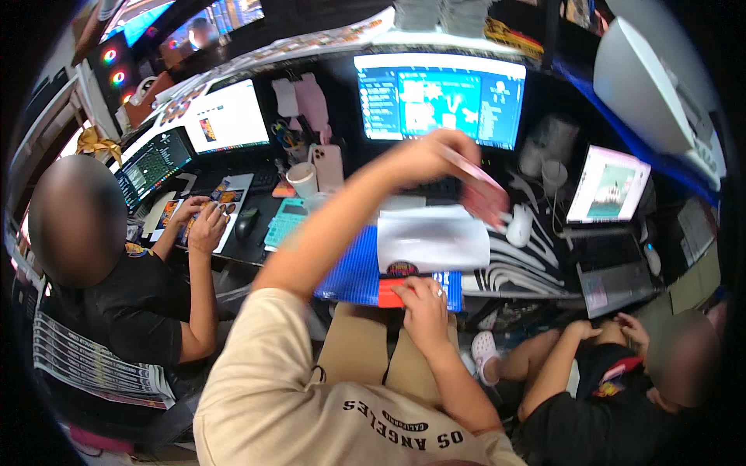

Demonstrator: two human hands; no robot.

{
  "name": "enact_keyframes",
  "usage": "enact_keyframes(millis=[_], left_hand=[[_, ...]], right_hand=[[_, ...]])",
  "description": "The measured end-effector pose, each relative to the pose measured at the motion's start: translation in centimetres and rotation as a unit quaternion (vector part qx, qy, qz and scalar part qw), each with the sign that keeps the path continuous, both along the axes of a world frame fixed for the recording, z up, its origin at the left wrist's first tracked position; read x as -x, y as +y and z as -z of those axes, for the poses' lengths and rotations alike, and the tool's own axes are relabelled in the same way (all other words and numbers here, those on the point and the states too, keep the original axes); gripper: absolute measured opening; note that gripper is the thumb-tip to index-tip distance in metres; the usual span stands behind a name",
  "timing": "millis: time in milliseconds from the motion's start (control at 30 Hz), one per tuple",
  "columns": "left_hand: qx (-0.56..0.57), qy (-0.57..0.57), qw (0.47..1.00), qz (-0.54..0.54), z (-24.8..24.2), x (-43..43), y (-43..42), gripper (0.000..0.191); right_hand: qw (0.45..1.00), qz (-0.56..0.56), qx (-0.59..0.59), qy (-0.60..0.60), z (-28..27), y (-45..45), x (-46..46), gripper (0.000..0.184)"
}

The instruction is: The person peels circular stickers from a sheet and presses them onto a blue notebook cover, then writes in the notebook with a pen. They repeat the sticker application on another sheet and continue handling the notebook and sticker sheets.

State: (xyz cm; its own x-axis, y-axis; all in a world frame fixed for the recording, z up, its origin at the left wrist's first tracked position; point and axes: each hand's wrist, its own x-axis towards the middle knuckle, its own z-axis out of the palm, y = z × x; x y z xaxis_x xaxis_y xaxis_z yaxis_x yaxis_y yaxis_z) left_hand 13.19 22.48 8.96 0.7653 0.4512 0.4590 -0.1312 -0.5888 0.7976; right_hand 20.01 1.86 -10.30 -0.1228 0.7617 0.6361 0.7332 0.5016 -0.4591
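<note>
My left hand (pixel 451 152) is raised in front of the middle monitor, shut on a flat pink object (pixel 485 198) that is blurred by motion. My right hand (pixel 424 311), with a ring on one finger, lies at the desk's front edge. Its bent fingers touch a flat red piece (pixel 389 292) on a blue ribbed sheet or folder (pixel 356 256). Whether they grip that piece is unclear. Just beyond this hand a curled white sheet (pixel 434 239) lies over the blue one, with a round dark sticker or print (pixel 402 268) at its lower edge.
Nearby on the desk are a white mouse (pixel 518 226), a teal calculator (pixel 285 221), a white cup (pixel 302 177), an upright phone (pixel 328 168) and the monitor (pixel 440 102). A laptop (pixel 612 256) stands at right. One person sits on each side; the left one handles small printed pieces.
</note>
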Motion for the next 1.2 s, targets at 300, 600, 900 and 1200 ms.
enact_keyframes(millis=[300, 600, 900, 1200], left_hand=[[-0.009, 0.004, 0.812, -0.583, -1.5, 34.7, -8.9, 0.013], [0.233, -0.058, 0.866, -0.438, 4.2, 43.8, -11.5, 0.047], [0.129, 0.191, 0.760, -0.608, 4.7, 41.6, -11.9, 0.035], [0.028, 0.198, 0.751, -0.629, 4.5, 37.8, -13.6, 0.036]], right_hand=[[1.000, 0.006, 0.000, 0.012, -0.3, 0.0, 0.1, 0.033], [0.999, -0.002, 0.032, -0.015, -0.3, 0.2, -0.1, 0.033], [0.999, 0.021, 0.014, -0.023, -0.5, 0.4, 0.4, 0.033], [0.998, 0.031, 0.034, -0.033, -0.7, 0.4, 0.6, 0.038]])
